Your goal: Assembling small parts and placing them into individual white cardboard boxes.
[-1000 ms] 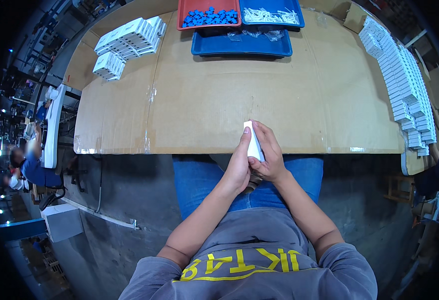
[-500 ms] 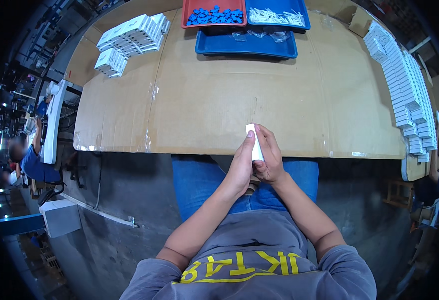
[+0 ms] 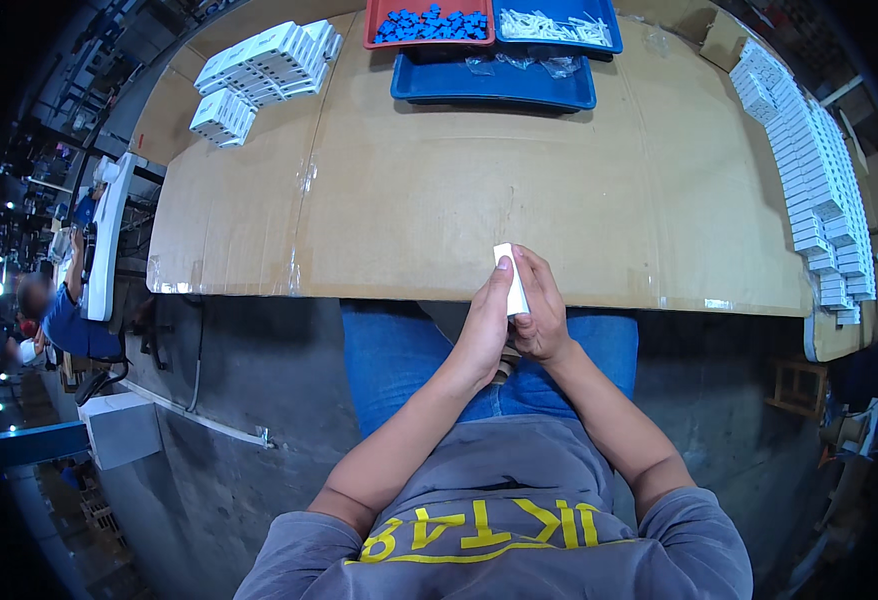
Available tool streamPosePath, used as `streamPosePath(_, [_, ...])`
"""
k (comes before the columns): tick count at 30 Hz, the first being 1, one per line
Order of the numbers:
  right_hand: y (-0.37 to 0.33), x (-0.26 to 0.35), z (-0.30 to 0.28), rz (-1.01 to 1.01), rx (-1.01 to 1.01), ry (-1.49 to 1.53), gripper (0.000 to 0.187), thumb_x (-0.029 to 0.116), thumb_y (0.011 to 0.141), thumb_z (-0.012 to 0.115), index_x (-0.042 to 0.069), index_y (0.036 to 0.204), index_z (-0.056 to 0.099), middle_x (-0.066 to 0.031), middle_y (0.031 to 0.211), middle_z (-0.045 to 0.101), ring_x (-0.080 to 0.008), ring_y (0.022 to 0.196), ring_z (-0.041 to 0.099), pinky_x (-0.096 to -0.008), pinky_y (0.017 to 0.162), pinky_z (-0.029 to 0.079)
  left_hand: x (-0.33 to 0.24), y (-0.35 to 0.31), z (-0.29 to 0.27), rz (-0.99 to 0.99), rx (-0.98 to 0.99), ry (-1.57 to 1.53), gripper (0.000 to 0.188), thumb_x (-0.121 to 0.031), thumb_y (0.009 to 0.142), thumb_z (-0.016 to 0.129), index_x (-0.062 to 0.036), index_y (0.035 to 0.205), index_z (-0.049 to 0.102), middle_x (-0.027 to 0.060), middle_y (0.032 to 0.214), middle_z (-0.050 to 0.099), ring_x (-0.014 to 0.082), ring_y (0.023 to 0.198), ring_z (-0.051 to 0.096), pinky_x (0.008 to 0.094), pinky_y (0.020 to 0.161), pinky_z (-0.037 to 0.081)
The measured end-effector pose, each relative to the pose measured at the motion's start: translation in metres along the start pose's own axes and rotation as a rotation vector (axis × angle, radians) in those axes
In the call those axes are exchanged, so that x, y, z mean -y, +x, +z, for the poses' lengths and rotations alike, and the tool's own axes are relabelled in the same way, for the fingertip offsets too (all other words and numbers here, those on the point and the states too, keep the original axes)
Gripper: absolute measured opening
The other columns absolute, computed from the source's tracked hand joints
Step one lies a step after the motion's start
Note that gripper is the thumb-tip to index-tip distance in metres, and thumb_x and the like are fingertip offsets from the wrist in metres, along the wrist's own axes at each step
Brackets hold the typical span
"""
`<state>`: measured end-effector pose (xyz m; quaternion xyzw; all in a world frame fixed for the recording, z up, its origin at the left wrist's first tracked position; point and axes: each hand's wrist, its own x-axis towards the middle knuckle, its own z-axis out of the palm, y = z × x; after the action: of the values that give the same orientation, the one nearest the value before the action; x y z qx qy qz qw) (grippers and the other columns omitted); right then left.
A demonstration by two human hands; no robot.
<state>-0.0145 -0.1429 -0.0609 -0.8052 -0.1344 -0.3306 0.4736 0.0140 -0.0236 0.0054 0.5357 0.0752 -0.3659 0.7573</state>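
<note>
Between my two hands, at the table's front edge, is a narrow white box-shaped piece (image 3: 508,280), held upright with a slim side facing up. My left hand (image 3: 489,315) closes on its left side, thumb pressed along the top part. From the right, my right hand (image 3: 541,312) wraps it with fingers together and palm against it. The palms hide most of the piece, so I cannot tell its exact kind.
A cardboard-covered table (image 3: 409,215) spreads ahead. White boxy pieces are stacked at the far left (image 3: 269,65) and in a long pile (image 3: 819,180) on the right. At the back stand a red tray (image 3: 429,42) of blue parts, a blue tray (image 3: 559,45) of white sticks, and another blue tray (image 3: 489,90) with clear plastic bags.
Both hands keep their grip on the white piece, which has shifted very slightly. The table and trays sit marginally higher in the picture.
</note>
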Motion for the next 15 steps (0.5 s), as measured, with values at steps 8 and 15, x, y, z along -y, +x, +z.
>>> streamPosePath(8, [-0.0010,-0.0005,0.0021,-0.012,0.001,-0.008,0.082,0.057,0.111,0.036,-0.016,0.146,0.048,-0.0383,0.138,0.054,-0.0509,0.123,0.060,-0.0497,0.103,0.052,-0.0011,-0.0026,-0.0004,-0.021,0.002,-0.011,0.061,-0.064,0.109,0.043,-0.0110,0.137,0.055,0.0008,0.107,0.063,0.0074,0.089,0.062,0.0240,0.069,0.051])
streamPosePath(15, [-0.0026,0.0019,0.0018,0.013,0.057,-0.027,0.085,0.057,0.113,0.026,-0.019,0.144,0.048,-0.0398,0.140,0.053,-0.0512,0.126,0.059,-0.0495,0.106,0.051,-0.0011,-0.0052,0.0018,-0.043,-0.039,-0.059,0.061,-0.063,0.110,0.041,-0.0108,0.138,0.055,0.0009,0.109,0.063,0.0075,0.091,0.061,0.0232,0.070,0.050])
